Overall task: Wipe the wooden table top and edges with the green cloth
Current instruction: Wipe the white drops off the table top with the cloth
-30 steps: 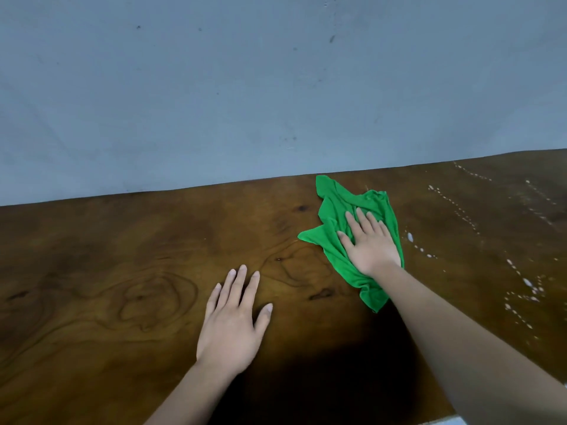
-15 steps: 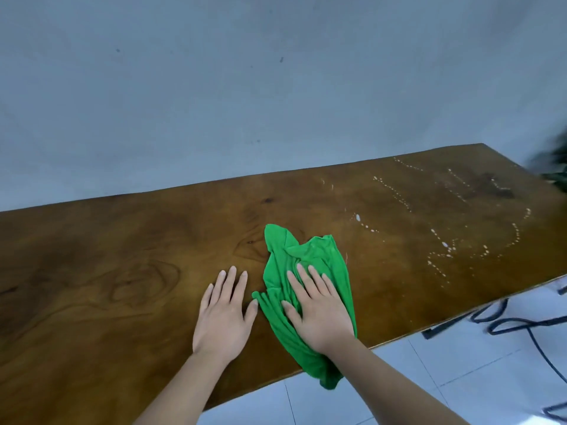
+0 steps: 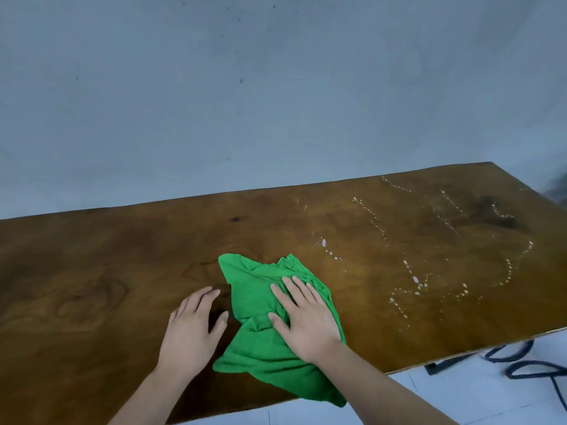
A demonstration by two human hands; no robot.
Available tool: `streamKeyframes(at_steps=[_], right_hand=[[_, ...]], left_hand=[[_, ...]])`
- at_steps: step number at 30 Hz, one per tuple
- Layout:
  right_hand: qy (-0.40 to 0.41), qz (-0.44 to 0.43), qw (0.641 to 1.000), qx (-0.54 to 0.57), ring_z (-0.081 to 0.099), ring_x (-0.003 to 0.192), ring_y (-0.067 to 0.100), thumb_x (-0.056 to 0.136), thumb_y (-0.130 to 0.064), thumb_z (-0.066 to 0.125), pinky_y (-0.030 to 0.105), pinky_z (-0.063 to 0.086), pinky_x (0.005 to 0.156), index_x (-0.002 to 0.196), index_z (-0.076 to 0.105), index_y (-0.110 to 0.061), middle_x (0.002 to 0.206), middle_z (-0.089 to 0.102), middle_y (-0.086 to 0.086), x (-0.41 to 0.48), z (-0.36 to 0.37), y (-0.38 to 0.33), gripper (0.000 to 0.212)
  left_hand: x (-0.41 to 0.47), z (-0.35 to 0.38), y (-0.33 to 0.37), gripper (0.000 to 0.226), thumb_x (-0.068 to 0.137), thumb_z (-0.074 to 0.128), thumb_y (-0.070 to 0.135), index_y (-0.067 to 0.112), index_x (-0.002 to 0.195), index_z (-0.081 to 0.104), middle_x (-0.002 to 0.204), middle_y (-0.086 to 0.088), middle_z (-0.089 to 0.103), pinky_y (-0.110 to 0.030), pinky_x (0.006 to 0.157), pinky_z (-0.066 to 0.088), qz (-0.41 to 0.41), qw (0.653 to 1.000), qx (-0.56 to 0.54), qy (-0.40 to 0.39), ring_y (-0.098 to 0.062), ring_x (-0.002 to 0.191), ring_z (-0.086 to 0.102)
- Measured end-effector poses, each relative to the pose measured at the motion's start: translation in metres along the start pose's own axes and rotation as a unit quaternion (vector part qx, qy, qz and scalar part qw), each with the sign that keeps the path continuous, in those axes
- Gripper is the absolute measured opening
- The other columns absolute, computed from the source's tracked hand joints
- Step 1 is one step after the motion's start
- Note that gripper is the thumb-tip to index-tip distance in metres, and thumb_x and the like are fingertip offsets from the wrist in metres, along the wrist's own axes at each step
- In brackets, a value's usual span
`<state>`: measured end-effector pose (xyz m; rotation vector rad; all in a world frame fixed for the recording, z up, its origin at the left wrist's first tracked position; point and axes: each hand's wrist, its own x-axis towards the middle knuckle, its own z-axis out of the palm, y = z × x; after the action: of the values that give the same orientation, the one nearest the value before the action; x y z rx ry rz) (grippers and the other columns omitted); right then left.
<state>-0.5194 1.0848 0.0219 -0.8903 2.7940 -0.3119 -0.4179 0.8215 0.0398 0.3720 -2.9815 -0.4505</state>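
My right hand (image 3: pixel 305 325) presses flat, fingers spread, on the crumpled green cloth (image 3: pixel 260 338) at lower centre. My left hand (image 3: pixel 191 331) rests open just beside it, palm down on the wooden table (image 3: pixel 92 271). The cloth's lower corner overhangs the near edge. White droplets (image 3: pixel 414 280) dot the right side.

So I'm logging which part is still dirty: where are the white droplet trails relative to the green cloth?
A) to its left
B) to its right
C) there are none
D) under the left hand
B: the white droplet trails dot the wooden table top to the right of the green cloth, which lies under the flat right hand.
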Motion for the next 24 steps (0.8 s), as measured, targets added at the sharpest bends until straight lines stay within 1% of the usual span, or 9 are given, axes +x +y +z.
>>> streamKeyframes(at_steps=[3,7,12,14,16,19,21,22,24], right_hand=[[0.001,0.007,1.0,-0.007,-0.017,0.171,0.012,0.11,-0.078,0.005,0.039,-0.008,0.139,0.177,-0.002,-0.044,0.186,-0.009,-0.011,-0.007,-0.02,0.063,0.075],[0.014,0.045,0.999,-0.01,-0.013,0.171,0.011,0.11,-0.079,0.006,0.04,-0.004,0.14,0.177,-0.001,-0.043,0.187,-0.005,-0.009,-0.021,-0.044,0.149,0.076],[0.031,0.132,0.99,-0.023,-0.009,0.172,0.015,0.106,-0.083,-0.002,0.045,0.0,0.14,0.176,-0.002,-0.043,0.185,-0.005,-0.008,-0.049,-0.072,0.261,0.081],[0.043,0.179,0.983,-0.017,-0.004,0.173,0.017,0.102,-0.086,-0.004,0.046,0.002,0.14,0.177,0.002,-0.042,0.186,0.0,-0.007,-0.063,-0.081,0.301,0.087],[0.053,0.228,0.972,-0.011,0.0,0.173,0.018,0.1,-0.088,-0.004,0.047,0.004,0.14,0.178,0.007,-0.04,0.188,0.005,-0.004,-0.072,-0.084,0.327,0.092],[0.05,0.295,0.954,-0.012,-0.002,0.174,0.022,0.099,-0.083,-0.009,0.05,0.004,0.14,0.179,0.003,-0.035,0.188,0.003,0.001,-0.068,-0.081,0.317,0.094],[0.046,0.319,0.947,-0.02,-0.007,0.173,0.029,0.099,-0.078,-0.015,0.053,0.005,0.14,0.178,-0.004,-0.027,0.187,-0.007,0.007,-0.058,-0.074,0.281,0.095],[0.037,0.311,0.949,-0.027,-0.011,0.172,0.032,0.099,-0.074,-0.016,0.054,0.004,0.139,0.177,-0.01,-0.024,0.185,-0.015,0.009,-0.053,-0.07,0.257,0.094],[0.022,0.267,0.963,-0.033,-0.02,0.17,0.036,0.102,-0.07,-0.015,0.056,0.001,0.139,0.175,-0.018,-0.023,0.18,-0.026,0.011,-0.046,-0.06,0.205,0.087]], left_hand=[[0.005,0.014,0.049,0.053,0.107,0.058,0.051,0.028,0.154,0.057,0.158,0.009,0.054,-0.043,0.117,0.045,-0.003,1.0,-0.01,-0.006,-0.018,0.146,0.051],[0.014,0.035,0.101,0.055,0.107,0.057,0.054,0.032,0.158,0.053,0.164,0.011,0.049,-0.041,0.124,0.039,-0.016,0.999,-0.023,-0.024,-0.015,0.151,0.047],[0.024,0.05,0.139,0.059,0.108,0.053,0.056,0.034,0.163,0.046,0.171,0.011,0.039,-0.041,0.129,0.03,-0.003,0.999,-0.029,-0.033,-0.015,0.158,0.038],[0.023,0.055,0.144,0.06,0.108,0.052,0.056,0.033,0.163,0.046,0.173,0.01,0.038,-0.043,0.13,0.03,0.002,0.999,-0.027,-0.03,-0.016,0.159,0.036],[0.02,0.06,0.147,0.061,0.109,0.05,0.057,0.033,0.165,0.043,0.175,0.009,0.034,-0.043,0.131,0.025,-0.003,0.999,-0.02,-0.031,-0.016,0.162,0.032],[0.014,0.064,0.148,0.066,0.11,0.035,0.064,0.036,0.169,0.034,0.179,0.009,0.026,-0.042,0.133,0.016,-0.008,0.999,-0.006,-0.041,-0.016,0.167,0.02],[0.01,0.067,0.149,0.071,0.108,0.022,0.069,0.037,0.171,0.029,0.182,0.009,0.02,-0.04,0.133,0.009,-0.005,0.999,0.006,-0.042,-0.015,0.169,0.012],[0.009,0.068,0.149,0.073,0.107,0.018,0.07,0.037,0.172,0.026,0.182,0.009,0.017,-0.04,0.133,0.006,-0.004,0.999,0.012,-0.042,-0.015,0.169,0.009],[0.009,0.07,0.149,0.074,0.108,0.013,0.07,0.038,0.173,0.023,0.183,0.009,0.014,-0.04,0.134,0.005,-0.001,0.999,0.022,-0.037,-0.015,0.169,0.007]])
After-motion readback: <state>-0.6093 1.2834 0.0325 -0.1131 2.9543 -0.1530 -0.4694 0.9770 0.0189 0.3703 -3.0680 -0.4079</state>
